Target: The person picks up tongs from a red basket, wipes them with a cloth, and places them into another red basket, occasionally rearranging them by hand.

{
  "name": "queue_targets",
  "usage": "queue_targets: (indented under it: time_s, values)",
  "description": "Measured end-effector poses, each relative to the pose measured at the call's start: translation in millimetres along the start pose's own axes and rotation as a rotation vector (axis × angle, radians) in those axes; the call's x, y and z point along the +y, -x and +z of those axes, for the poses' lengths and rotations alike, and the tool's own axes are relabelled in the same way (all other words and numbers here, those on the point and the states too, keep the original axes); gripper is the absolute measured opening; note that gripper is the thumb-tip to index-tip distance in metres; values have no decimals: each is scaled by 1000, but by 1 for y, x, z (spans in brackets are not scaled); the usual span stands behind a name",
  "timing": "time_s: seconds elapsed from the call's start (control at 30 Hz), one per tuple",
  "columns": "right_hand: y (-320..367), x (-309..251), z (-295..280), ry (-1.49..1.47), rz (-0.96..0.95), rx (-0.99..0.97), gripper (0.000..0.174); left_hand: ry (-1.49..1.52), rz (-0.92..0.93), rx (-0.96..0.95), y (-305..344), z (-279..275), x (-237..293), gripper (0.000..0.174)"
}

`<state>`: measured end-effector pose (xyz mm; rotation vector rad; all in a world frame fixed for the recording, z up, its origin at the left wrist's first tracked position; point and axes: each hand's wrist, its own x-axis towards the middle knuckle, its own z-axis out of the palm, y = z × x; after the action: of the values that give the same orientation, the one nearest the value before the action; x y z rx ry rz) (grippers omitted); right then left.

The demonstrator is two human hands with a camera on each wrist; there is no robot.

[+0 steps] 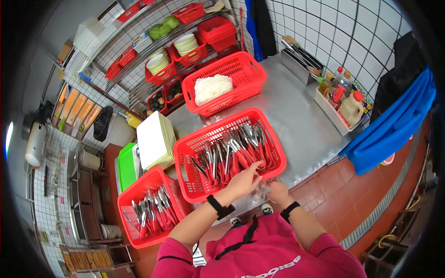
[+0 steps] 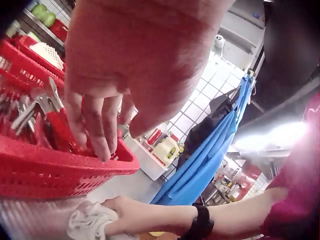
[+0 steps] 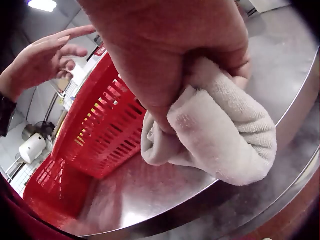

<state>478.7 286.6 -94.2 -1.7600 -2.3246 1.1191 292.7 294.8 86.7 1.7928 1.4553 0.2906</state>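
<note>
My right hand [image 1: 278, 192] grips a folded white cloth [image 3: 225, 130] beside the front wall of the large red basket [image 2: 65, 170], low over the steel table. In the head view the cloth is mostly hidden by my hands. My left hand [image 1: 243, 182] hovers at the basket's near rim, fingers loosely bent, with nothing in its grasp. Inside the basket lie many metal tongs [image 1: 236, 148] with red handles, close to the left fingertips [image 2: 102, 150].
A smaller red basket [image 1: 176, 204] of similar utensils stands at the left. Beyond it are stacked cream trays [image 1: 155, 141]. Another red basket [image 1: 250, 69] holds a white netted bundle [image 1: 213, 89]. At the right are a bottle caddy [image 1: 331, 113] and a hanging blue apron [image 1: 394, 125].
</note>
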Motion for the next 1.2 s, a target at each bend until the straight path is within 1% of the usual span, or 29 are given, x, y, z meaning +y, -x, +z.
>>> queue_targets:
  time_s: [0.07,0.1,0.13,0.2,0.23,0.27,0.33,0.37,0.4,0.47,0.5,0.53,0.6,0.63,0.67,0.73,0.77,0.8,0.87,0.9,0.93,0.97,1.0,1.03,1.07,1.13,1.17,1.2]
  values:
    - [1,-1,1,-30,27,-13,54,-31,-65,22,-26,17,-23,54]
    - [0,0,4,-42,26,-10,53,41,-33,81,-33,21,-26,43]
    - [0,1,6,-53,25,-7,53,36,-32,71,-38,23,-29,43]
    - [1,3,8,-58,18,5,53,64,-145,9,-47,22,-32,38]
    - [2,2,8,-53,6,16,53,66,-185,5,-47,19,-30,39]
    - [2,2,8,-59,8,17,53,61,-185,0,-45,17,-30,39]
    - [4,-3,1,-45,26,-18,53,-8,-179,86,-33,5,-13,38]
    - [4,-5,-2,-48,26,-18,53,-89,-134,147,-27,-1,-6,37]
    - [5,-6,-4,-54,38,-27,53,-90,-136,146,-20,-7,-2,37]
    - [5,-5,-3,-57,44,-40,52,-18,-154,154,-6,-20,6,37]
    - [4,-3,0,-56,33,-20,51,9,-182,156,4,-31,20,35]
    - [3,-2,0,-55,20,-1,51,10,-187,163,12,-37,23,35]
    - [2,-2,-1,-45,27,-25,50,25,-261,190,29,-46,25,37]
    - [1,-3,-2,-37,41,-45,50,96,-262,186,39,-53,31,32]
    - [2,-3,-2,-32,33,-49,50,100,-267,194,47,-52,26,32]
    - [3,-2,-1,-50,11,-1,49,341,-183,313,65,-51,25,26]
    - [3,-1,-1,-44,3,-4,49,320,-220,304,78,-55,26,24]
    - [3,0,0,-52,9,2,49,322,-222,312,86,-55,16,24]
    - [4,-1,1,-57,9,5,49,303,-130,397,110,-45,-10,24]
    - [6,-2,0,-51,18,12,48,371,-97,455,121,-43,-12,22]
    - [7,-3,0,-46,26,19,48,373,-100,463,134,-40,-19,22]
    - [10,-4,-1,-40,18,14,48,467,-120,498,147,-38,-27,20]
    - [14,-4,0,-55,-8,68,47,563,-139,533,161,-38,-35,19]
    - [17,-3,2,-69,-34,119,46,543,-248,522,176,-39,-42,23]
    - [20,0,3,-62,-40,113,46,549,-253,530,187,-37,-48,23]
    - [26,2,3,-82,-127,153,45,572,-237,630,206,-29,-63,31]
    - [29,1,4,-72,-131,144,45,550,-281,612,217,-25,-75,40]
    - [35,-5,-1,-85,-151,112,44,562,-288,619,226,-15,-93,40]
